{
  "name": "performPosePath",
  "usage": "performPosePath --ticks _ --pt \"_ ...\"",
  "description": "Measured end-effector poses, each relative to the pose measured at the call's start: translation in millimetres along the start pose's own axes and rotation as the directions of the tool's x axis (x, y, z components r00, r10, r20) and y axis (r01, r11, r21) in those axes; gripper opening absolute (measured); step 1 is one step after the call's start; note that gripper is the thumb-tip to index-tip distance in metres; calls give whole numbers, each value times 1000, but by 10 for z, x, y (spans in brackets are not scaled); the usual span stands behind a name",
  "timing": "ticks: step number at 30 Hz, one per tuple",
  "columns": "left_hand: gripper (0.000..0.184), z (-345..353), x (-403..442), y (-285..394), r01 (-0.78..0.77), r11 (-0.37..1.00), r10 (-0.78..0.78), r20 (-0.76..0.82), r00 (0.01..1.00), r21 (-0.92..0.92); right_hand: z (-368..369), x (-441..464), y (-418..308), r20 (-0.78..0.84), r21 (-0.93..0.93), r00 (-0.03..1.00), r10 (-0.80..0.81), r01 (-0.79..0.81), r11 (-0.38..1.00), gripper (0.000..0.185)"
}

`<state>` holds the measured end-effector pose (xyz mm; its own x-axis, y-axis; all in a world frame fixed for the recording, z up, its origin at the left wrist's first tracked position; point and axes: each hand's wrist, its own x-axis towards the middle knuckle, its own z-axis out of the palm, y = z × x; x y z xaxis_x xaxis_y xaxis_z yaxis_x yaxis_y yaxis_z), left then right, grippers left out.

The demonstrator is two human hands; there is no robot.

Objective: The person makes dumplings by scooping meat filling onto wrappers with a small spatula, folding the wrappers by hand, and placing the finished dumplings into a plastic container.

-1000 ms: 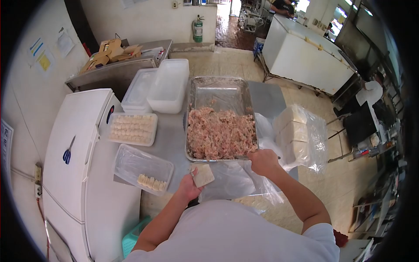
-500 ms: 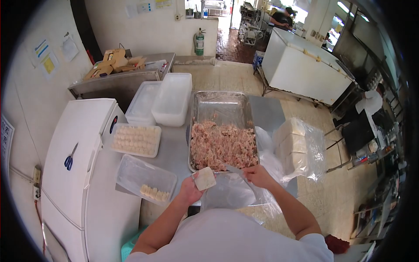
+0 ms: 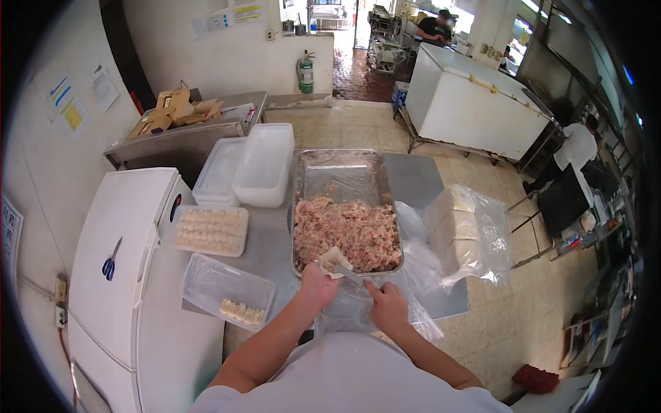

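Note:
My left hand [image 3: 318, 285] holds a pale square wrapper [image 3: 334, 259] at the near edge of the metal tray [image 3: 341, 158]. Ground meat mix [image 3: 348, 230] fills the near part of that tray. My right hand [image 3: 387, 304] grips a flat metal spatula [image 3: 350, 275], its blade touching the wrapper. To the left, a plastic container [image 3: 206, 275] has a short row of small dumplings [image 3: 241, 311] at one end. Behind it stands another container filled with rows of dumplings [image 3: 210, 230]. Stacks of wrappers [image 3: 456, 230] in a plastic bag lie on the right.
Empty plastic tubs [image 3: 265, 165] stand behind the dumplings. A white freezer [image 3: 124, 241] with scissors [image 3: 112, 259] on top is at the left. A large white chest [image 3: 475, 96] is at the back right. Two other people are farther off, one behind the chest, one at right.
My right hand has moved left with the spatula, and its blade has come to the wrapper. My left hand has brought the wrapper to the tray edge, where it is now partly folded.

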<state>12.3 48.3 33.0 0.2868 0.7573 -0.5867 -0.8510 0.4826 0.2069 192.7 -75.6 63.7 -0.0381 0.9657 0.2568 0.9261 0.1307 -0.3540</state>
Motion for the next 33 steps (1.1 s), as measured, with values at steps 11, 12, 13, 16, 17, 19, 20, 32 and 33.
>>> performPosePath --ticks 11,12,13,16,17,19,20,32,33 --pt "52 279 -224 119 -22 975 16 30 999 220 -245 276 -79 -60 -7 991 -122 122 993 55" --pt "53 277 -184 149 -46 975 42 24 999 219 -287 250 -34 -49 -2 993 -105 105 994 54" --pt "53 257 -155 173 -70 974 69 13 998 215 -320 234 -11 -34 4 995 -91 91 996 53" --pt "57 233 -106 229 -142 980 135 55 989 137 -422 224 -56 2 65 999 -36 36 997 49" --pt "57 228 -108 225 -122 984 111 89 990 133 -353 246 -64 -4 90 1000 -24 24 996 45" --pt "57 222 -130 206 -80 988 58 157 986 131 -164 311 -137 -20 141 1000 4 -1 990 38" --pt "58 199 -103 205 -76 989 54 171 984 124 -134 307 -161 3 134 1000 14 -15 991 38" --pt "56 405 -260 319 -24 981 -7 157 988 194 -144 404 -249 8 19 994 -112 112 994 40" --pt "55 503 -352 345 -13 977 -21 158 987 213 -85 386 -212 28 44 994 -104 102 994 41"
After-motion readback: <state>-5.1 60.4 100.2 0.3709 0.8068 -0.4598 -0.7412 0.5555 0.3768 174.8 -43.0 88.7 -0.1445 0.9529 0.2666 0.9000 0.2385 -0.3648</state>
